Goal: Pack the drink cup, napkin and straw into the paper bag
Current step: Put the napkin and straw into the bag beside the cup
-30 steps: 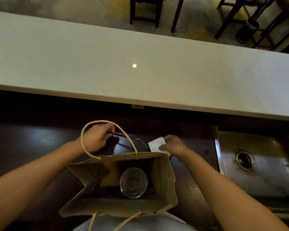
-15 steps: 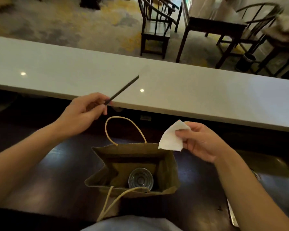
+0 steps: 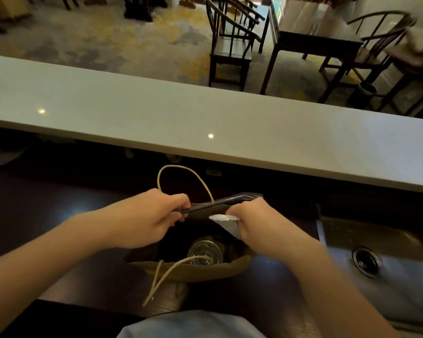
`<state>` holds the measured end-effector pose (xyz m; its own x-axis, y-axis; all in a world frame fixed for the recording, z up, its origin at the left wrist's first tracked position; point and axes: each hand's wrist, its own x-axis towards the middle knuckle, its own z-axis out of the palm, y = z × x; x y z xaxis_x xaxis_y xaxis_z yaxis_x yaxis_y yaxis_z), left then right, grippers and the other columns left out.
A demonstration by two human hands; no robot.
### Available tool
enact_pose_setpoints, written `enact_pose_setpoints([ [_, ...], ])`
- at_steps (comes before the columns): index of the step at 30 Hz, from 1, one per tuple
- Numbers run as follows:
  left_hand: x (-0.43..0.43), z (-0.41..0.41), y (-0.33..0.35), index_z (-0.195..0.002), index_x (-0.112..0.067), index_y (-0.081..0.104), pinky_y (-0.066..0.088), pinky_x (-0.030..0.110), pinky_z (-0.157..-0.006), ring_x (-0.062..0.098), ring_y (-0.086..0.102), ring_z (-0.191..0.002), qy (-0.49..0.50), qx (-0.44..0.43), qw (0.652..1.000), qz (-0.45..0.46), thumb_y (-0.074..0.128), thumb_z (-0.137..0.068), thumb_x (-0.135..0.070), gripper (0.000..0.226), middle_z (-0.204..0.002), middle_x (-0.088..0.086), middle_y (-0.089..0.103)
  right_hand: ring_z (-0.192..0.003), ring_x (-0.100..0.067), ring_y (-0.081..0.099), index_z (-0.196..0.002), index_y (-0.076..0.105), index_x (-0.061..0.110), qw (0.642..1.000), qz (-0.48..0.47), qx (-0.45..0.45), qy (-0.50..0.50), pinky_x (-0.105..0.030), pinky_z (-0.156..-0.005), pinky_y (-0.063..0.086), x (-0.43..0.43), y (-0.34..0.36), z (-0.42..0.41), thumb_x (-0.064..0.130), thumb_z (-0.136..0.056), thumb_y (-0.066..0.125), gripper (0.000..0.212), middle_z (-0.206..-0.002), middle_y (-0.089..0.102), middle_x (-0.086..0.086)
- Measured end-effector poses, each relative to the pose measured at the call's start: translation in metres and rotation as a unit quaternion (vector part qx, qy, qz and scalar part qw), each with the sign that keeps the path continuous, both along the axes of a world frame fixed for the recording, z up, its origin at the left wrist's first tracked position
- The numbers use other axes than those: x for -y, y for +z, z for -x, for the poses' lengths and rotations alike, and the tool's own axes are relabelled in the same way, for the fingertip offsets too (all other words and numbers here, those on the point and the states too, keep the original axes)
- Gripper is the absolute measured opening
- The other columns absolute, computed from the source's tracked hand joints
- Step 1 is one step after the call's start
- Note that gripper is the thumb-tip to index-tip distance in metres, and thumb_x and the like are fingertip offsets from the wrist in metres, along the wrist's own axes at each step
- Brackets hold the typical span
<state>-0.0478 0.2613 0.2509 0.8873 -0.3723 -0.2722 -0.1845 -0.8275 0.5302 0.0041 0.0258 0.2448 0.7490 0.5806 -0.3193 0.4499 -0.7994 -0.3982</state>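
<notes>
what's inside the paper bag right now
A clear drink cup stands on the bottom of the paper bag. The left hand with the straw and right hand with the napkin cover the rest.

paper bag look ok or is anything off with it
The paper bag looks slightly crumpled: its near rim sags outward and the near rope handle has flopped down across the opening, over the glass cup. Nothing is spilled or torn as far as the view shows.
</notes>
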Motion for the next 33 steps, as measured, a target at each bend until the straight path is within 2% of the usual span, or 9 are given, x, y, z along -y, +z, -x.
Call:
enact_pose_setpoints([
  [5,0.008,-0.004,0.006,-0.107,-0.034,0.053,0.043,0.022,-0.056,0.010,0.056,-0.066,-0.040,-0.028,0.977,-0.207,0.048,-0.097,-0.023,0.015,-0.078,-0.009,0.054,-0.083,-0.023,0.065,-0.111,0.066,0.022,0.997,0.068,-0.031,0.006,-0.035,-0.074,0.058,0.007,0.007,0.008,0.005,-0.092,0.054,0.028,-0.100,0.064,-0.006],
  [12,0.040,-0.018,-0.016,-0.118,-0.016,0.062,0.058,0.033,-0.080,0.024,0.068,-0.100,-0.067,-0.073,0.918,-0.384,0.053,-0.093,-0.013,0.026,-0.113,0.006,0.067,-0.077,-0.022,0.057,-0.100,0.066,0.017,0.995,0.080,-0.046,0.036,-0.027,-0.057,0.044,0.002,-0.002,0.017,0.002,-0.089,0.053,0.023,-0.087,0.059,-0.004],
  [15,0.061,-0.031,-0.046,-0.125,-0.013,0.057,0.057,0.037,-0.088,0.026,0.066,-0.105,-0.108,-0.096,0.905,-0.399,0.055,-0.095,-0.012,0.030,-0.120,0.008,0.066,-0.102,-0.034,0.054,-0.099,0.064,0.018,0.992,0.095,-0.067,0.054,-0.043,-0.083,0.048,-0.004,-0.007,0.023,0.001,-0.090,0.051,0.023,-0.079,0.049,-0.002],
  [18,0.072,-0.043,-0.075,-0.138,-0.011,0.044,0.053,0.043,-0.096,0.029,0.062,-0.111,-0.141,-0.080,0.889,-0.429,0.055,-0.096,-0.014,0.044,-0.127,0.011,0.061,-0.119,-0.037,0.050,-0.113,0.067,0.019,0.986,0.117,-0.085,0.085,-0.058,-0.114,0.020,-0.005,-0.010,0.026,-0.001,-0.089,0.050,0.035,-0.097,0.062,-0.008],
  [22,0.074,-0.051,-0.088,-0.147,-0.018,0.028,0.050,0.055,-0.097,0.033,0.061,-0.111,-0.103,-0.112,0.912,-0.381,0.054,-0.096,-0.013,0.058,-0.124,0.012,0.061,-0.113,-0.033,0.055,-0.116,0.068,0.019,0.983,0.117,-0.092,0.103,-0.058,-0.111,0.024,-0.005,-0.009,0.026,-0.001,-0.089,0.049,0.039,-0.114,0.066,-0.009],
  [26,0.056,-0.040,-0.072,-0.136,-0.018,0.045,0.031,0.053,-0.115,0.030,0.052,-0.127,-0.120,-0.032,0.932,-0.341,0.056,-0.095,-0.028,0.043,-0.133,0.008,0.059,-0.105,-0.031,0.060,-0.118,0.067,0.021,0.985,0.097,-0.114,0.088,-0.051,-0.098,0.046,-0.004,-0.006,0.023,0.002,-0.091,0.048,0.038,-0.119,0.065,-0.010],
  [28,0.044,-0.028,-0.053,-0.124,-0.021,0.057,0.044,0.042,-0.107,0.021,0.058,-0.119,-0.097,0.007,0.965,-0.242,0.047,-0.098,-0.042,0.035,-0.126,0.001,0.063,-0.097,-0.028,0.064,-0.119,0.066,0.022,0.986,0.089,-0.114,0.080,-0.044,-0.086,0.055,-0.001,-0.007,0.019,0.004,-0.092,0.049,0.037,-0.115,0.066,-0.009],
  [30,0.035,-0.010,-0.031,-0.104,-0.027,0.063,0.052,0.034,-0.090,0.010,0.062,-0.096,-0.074,0.001,0.987,-0.146,0.026,-0.096,-0.062,0.051,-0.104,-0.008,0.066,-0.089,-0.026,0.065,-0.120,0.065,0.022,0.987,0.090,-0.114,0.076,-0.036,-0.074,0.058,0.001,-0.008,0.015,0.004,-0.093,0.048,0.037,-0.107,0.066,-0.007],
  [33,0.031,0.021,-0.009,-0.095,-0.030,0.060,0.050,0.030,-0.078,0.007,0.059,-0.082,-0.090,-0.028,0.993,-0.074,0.019,-0.093,-0.070,0.058,-0.089,-0.010,0.064,-0.083,-0.025,0.066,-0.106,0.068,0.020,0.986,0.100,-0.103,0.082,-0.036,-0.069,0.057,-0.001,-0.009,0.007,0.005,-0.091,0.048,0.029,-0.095,0.067,-0.006],
])
